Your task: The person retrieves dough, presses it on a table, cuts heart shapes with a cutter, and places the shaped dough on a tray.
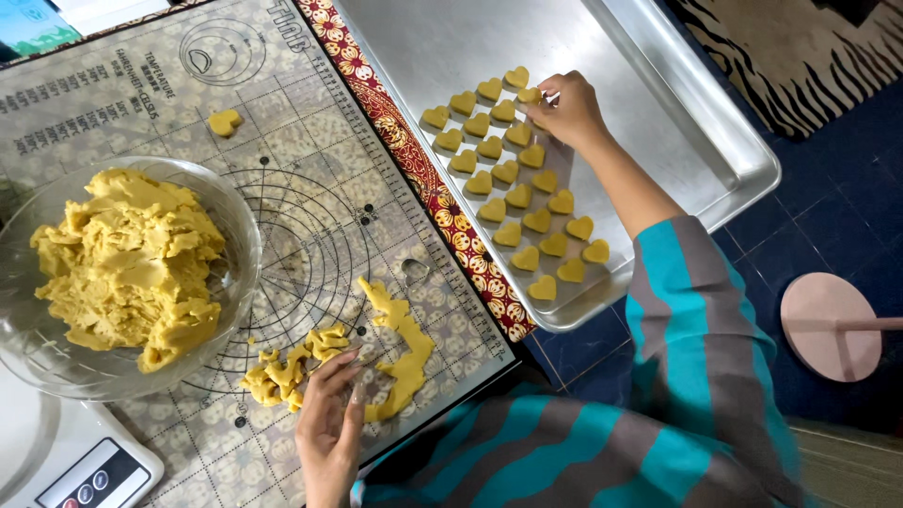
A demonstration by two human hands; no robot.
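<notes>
The right hand reaches out with the arm extended across the shiny rectangular metal baking tray, its fingertips pinched on a small yellow heart-shaped dough piece that sits at the far end of the outer row. Just beside and beneath that hand the other yellow heart-shaped dough cut-outs lie in three slanting rows running back toward the person, close together but not touching; they cover only one strip of the tray, and the broad bare metal beyond the hand has nothing on it, so the filling looks well begun but far from finished. The left hand lies close to the body, fingers loosely together and bent down onto the ragged yellow dough scraps on the patterned grey silicone baking mat; I cannot tell whether it grips any of them. Just past its fingertips sits a small metal heart-shaped cutter, and a long leftover strip of dough lies right beside the fingers. Farther out stands a clear glass bowl heaped with unrolled yellow dough, so plenty remains to cut, and one lone heart piece rests beyond it.
</notes>
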